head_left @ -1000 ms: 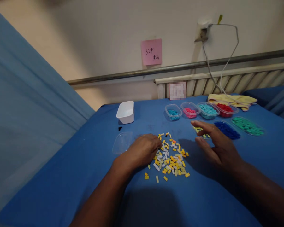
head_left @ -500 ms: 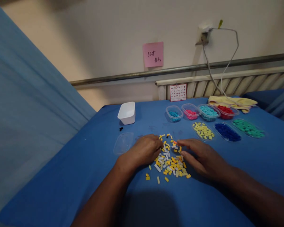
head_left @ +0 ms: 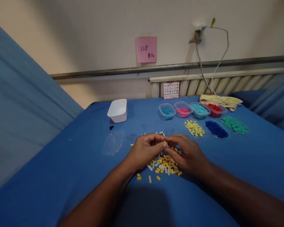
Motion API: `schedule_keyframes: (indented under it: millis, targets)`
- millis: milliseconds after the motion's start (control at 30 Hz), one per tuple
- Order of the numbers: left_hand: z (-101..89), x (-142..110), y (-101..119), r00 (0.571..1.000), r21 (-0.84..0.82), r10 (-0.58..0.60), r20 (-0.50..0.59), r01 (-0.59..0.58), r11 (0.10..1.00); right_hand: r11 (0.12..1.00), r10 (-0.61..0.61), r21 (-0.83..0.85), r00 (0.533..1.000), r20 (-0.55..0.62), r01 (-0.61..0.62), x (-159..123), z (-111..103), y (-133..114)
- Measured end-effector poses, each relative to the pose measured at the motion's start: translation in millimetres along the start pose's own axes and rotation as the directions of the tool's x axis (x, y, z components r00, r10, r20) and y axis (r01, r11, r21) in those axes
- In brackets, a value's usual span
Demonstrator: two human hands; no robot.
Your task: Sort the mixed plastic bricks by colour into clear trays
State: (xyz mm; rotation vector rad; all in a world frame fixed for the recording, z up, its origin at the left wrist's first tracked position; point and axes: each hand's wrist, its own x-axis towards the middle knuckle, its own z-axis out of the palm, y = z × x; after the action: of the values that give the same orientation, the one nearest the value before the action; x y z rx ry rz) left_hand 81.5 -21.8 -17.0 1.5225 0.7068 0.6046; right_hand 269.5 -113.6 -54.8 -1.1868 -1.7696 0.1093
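Note:
My left hand [head_left: 148, 148] and my right hand [head_left: 187, 152] meet over a loose pile of small yellow, white and orange building bricks [head_left: 167, 165]. The thumb and fingers of each hand are pinched together, fingertips touching those of the other. Whatever lies between the fingertips is too small and too covered to make out. Part of the pile is hidden behind the hands. A few stray yellow bricks [head_left: 139, 178] lie at the pile's near left side.
A white tub [head_left: 118, 110], a clear lid [head_left: 113, 143] and small black pieces [head_left: 111, 127] are at left. Clear tubs of blue [head_left: 167, 114], pink [head_left: 183, 112], turquoise and red pieces line the back right. Lids with pale yellow [head_left: 194, 128], dark blue and green pieces lie in front.
My hands were apart on either side of the pile. They have come together above it, fingertips now pinched and touching. The camera view has shifted slightly.

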Motion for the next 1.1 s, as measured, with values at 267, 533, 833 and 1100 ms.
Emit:
schedule_keyframes:
  millis: [267,533,833,1100]
  targets:
    - [9.5,2.0,-20.3,0.99,-0.049,0.001,-0.141,-0.008,0.999,0.999,-0.039,-0.023,0.999,-0.033,0.038,1.9,0.4,6.6]
    - [12.1,-2.1,-19.2,0.994,0.004,0.004,-0.11,-0.003,1.0,0.994,-0.034,-0.102,0.999,-0.003,0.034,6.3,-0.1,6.8]
    - [12.2,0.0,-21.6,0.991,-0.099,-0.057,-0.124,0.045,0.994,0.992,0.026,-0.123,1.0,-0.003,-0.026,5.2,4.1,4.0]
    - [11.6,-2.3,-22.1,0.997,-0.027,-0.001,-0.076,-0.001,1.0,0.991,0.014,-0.135,1.0,0.002,-0.013,8.6,-8.2,8.4]
